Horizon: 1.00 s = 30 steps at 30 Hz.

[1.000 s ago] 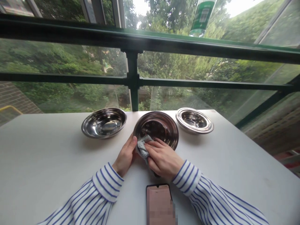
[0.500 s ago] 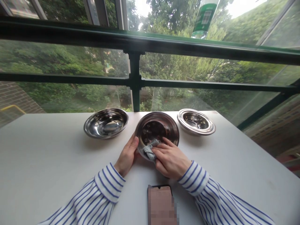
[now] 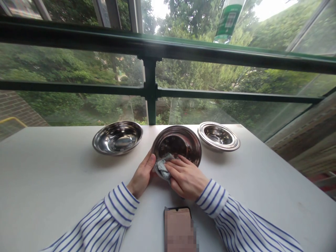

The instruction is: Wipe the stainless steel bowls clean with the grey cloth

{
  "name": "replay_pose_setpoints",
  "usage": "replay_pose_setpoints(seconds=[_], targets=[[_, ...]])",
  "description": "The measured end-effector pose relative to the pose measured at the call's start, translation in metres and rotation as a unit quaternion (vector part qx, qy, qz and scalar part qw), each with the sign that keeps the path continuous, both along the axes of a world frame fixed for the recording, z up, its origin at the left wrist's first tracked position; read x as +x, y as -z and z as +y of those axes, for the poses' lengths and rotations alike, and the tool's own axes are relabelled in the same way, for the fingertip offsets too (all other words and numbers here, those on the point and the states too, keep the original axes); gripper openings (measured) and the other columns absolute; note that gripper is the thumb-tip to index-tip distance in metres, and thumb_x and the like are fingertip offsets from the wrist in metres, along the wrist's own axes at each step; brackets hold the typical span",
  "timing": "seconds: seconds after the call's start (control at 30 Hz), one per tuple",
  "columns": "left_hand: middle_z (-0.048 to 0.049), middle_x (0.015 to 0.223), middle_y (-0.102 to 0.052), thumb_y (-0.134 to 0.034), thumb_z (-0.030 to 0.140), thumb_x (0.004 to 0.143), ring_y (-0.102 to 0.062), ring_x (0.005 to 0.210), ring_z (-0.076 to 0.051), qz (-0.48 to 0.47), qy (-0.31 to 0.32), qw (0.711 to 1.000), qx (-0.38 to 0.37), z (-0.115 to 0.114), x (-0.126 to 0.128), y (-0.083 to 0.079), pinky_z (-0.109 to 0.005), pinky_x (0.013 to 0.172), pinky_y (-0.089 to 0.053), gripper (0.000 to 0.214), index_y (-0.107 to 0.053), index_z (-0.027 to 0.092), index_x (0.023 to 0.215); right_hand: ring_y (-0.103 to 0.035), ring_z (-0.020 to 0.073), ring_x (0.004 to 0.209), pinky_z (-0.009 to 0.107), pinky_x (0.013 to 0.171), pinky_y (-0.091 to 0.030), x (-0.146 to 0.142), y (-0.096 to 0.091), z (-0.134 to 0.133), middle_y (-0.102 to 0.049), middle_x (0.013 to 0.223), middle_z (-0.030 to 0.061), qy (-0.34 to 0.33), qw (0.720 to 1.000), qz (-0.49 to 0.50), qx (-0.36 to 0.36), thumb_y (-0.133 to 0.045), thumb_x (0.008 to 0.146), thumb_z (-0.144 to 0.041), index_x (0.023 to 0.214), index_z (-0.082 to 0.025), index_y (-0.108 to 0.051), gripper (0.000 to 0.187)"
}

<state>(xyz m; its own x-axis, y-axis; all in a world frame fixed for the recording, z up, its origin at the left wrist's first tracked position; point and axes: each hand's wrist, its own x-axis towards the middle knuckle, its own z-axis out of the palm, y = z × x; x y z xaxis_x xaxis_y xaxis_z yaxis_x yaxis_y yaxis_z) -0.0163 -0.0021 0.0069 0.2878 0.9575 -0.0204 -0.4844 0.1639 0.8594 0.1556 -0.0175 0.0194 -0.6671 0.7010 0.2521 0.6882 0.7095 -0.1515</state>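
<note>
A shiny metal bowl point(image 3: 187, 143) is tilted toward me in the middle of the white table. My left hand point(image 3: 141, 174) grips its left rim, thumb on the edge and the other fingers mostly hidden behind it. Inside the bowl's near left wall, my right hand point(image 3: 187, 176) presses a crumpled grey-blue cloth point(image 3: 163, 167) against the metal, its fingers closed over the cloth. A wide metal bowl point(image 3: 118, 138) stands to the left, and a metal bowl with a broad rim point(image 3: 219, 136) to the right; neither is touched.
On the white table point(image 3: 65, 182), a smartphone point(image 3: 180, 227) lies close in front of me, between my forearms. Behind the table's far edge runs a dark green railing point(image 3: 105, 40) with glass. A bottle with a green label point(image 3: 229, 21) stands upon the railing.
My right hand has slid the cloth a little to the left along the bowl's inner wall. My left hand keeps its grip on the rim.
</note>
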Motion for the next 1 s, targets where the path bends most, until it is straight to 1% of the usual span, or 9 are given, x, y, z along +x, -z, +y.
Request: replay_pose_setpoints(seconds=[0.07, 0.2, 0.3, 0.4, 0.57, 0.63, 0.73, 0.8, 1.0], targets=[[-0.0056, 0.131, -0.054, -0.052, 0.04, 0.084, -0.052, 0.115, -0.028, -0.001, 0.002, 1.0, 0.001, 0.0, 0.0, 0.0, -0.041, 0.091, -0.046, 0.052, -0.042, 0.029, 0.134, -0.048, 0.0206, 0.115, 0.042, 0.107, -0.022, -0.002, 0.0, 0.0, -0.059, 0.12, 0.01, -0.009, 1.0, 0.008, -0.001, -0.041, 0.08, -0.019, 0.12, -0.014, -0.05, 0.041], [-0.0042, 0.135, -0.05, -0.051, 0.038, 0.085, -0.047, 0.121, -0.028, -0.006, -0.001, 1.0, 0.005, 0.001, 0.001, 0.001, -0.041, 0.096, -0.042, 0.051, -0.042, 0.03, 0.134, -0.055, 0.0202, 0.104, 0.043, 0.109, -0.018, 0.002, 0.001, -0.003, -0.065, 0.108, 0.0086, 0.005, 1.0, -0.001, -0.019, -0.042, 0.079, -0.018, 0.112, -0.015, -0.056, 0.036], [-0.0031, 0.137, -0.049, -0.052, 0.038, 0.084, -0.043, 0.124, -0.025, -0.009, -0.007, 1.0, 0.009, 0.001, 0.001, 0.003, -0.038, 0.101, -0.037, 0.05, -0.044, 0.03, 0.132, -0.051, 0.021, 0.112, 0.043, 0.109, -0.019, 0.001, 0.001, -0.003, -0.06, 0.118, 0.0099, 0.008, 1.0, -0.001, -0.021, -0.04, 0.081, -0.019, 0.119, -0.013, -0.052, 0.04], [-0.0043, 0.134, -0.051, -0.054, 0.039, 0.083, -0.048, 0.12, -0.026, -0.012, -0.002, 1.0, 0.002, 0.001, 0.001, 0.002, -0.039, 0.099, -0.04, 0.053, -0.042, 0.03, 0.134, -0.045, 0.0212, 0.119, 0.043, 0.108, -0.02, -0.002, -0.001, -0.002, -0.055, 0.126, 0.0103, 0.002, 1.0, 0.006, -0.022, -0.039, 0.082, -0.02, 0.123, -0.013, -0.049, 0.042], [-0.0041, 0.134, -0.051, -0.051, 0.039, 0.085, -0.05, 0.117, -0.028, -0.006, 0.005, 1.0, -0.001, 0.0, 0.001, 0.0, -0.041, 0.092, -0.045, 0.053, -0.039, 0.031, 0.135, -0.056, 0.0193, 0.104, 0.043, 0.109, -0.018, 0.003, -0.002, -0.002, -0.065, 0.108, 0.0071, 0.011, 0.999, 0.005, -0.044, -0.041, 0.079, -0.017, 0.11, -0.016, -0.057, 0.035], [-0.0048, 0.135, -0.05, -0.049, 0.038, 0.086, -0.047, 0.12, -0.027, -0.004, 0.008, 1.0, 0.0, 0.0, 0.001, 0.001, -0.04, 0.094, -0.044, 0.052, -0.038, 0.029, 0.136, -0.053, 0.02, 0.109, 0.042, 0.108, -0.02, 0.002, -0.001, -0.001, -0.063, 0.114, 0.0081, 0.009, 0.999, 0.009, -0.04, -0.042, 0.079, -0.017, 0.115, -0.015, -0.054, 0.039], [-0.006, 0.135, -0.05, -0.048, 0.038, 0.087, -0.047, 0.12, -0.026, -0.005, 0.015, 1.0, 0.002, 0.001, 0.0, 0.003, -0.04, 0.095, -0.043, 0.053, -0.036, 0.027, 0.137, -0.043, 0.0216, 0.121, 0.042, 0.107, -0.022, -0.006, 0.0, 0.001, -0.053, 0.128, 0.0117, 0.002, 0.999, 0.021, -0.024, -0.04, 0.081, -0.02, 0.126, -0.011, -0.044, 0.046], [-0.0062, 0.134, -0.051, -0.047, 0.037, 0.088, -0.048, 0.119, -0.026, -0.006, 0.022, 1.0, 0.004, 0.001, -0.001, 0.005, -0.04, 0.094, -0.044, 0.053, -0.034, 0.027, 0.138, -0.04, 0.0219, 0.123, 0.043, 0.108, -0.021, -0.011, -0.001, 0.001, -0.05, 0.131, 0.0125, 0.0, 0.999, 0.026, -0.022, -0.039, 0.082, -0.02, 0.128, -0.01, -0.042, 0.047], [-0.0053, 0.133, -0.052, -0.048, 0.036, 0.087, -0.048, 0.119, -0.028, -0.008, 0.016, 1.0, -0.001, 0.001, -0.001, 0.003, -0.04, 0.091, -0.046, 0.053, -0.035, 0.029, 0.138, -0.055, 0.0191, 0.104, 0.044, 0.11, -0.011, -0.004, -0.005, -0.003, -0.065, 0.108, 0.0073, 0.01, 0.999, 0.015, -0.033, -0.042, 0.08, -0.019, 0.109, -0.015, -0.056, 0.033]])
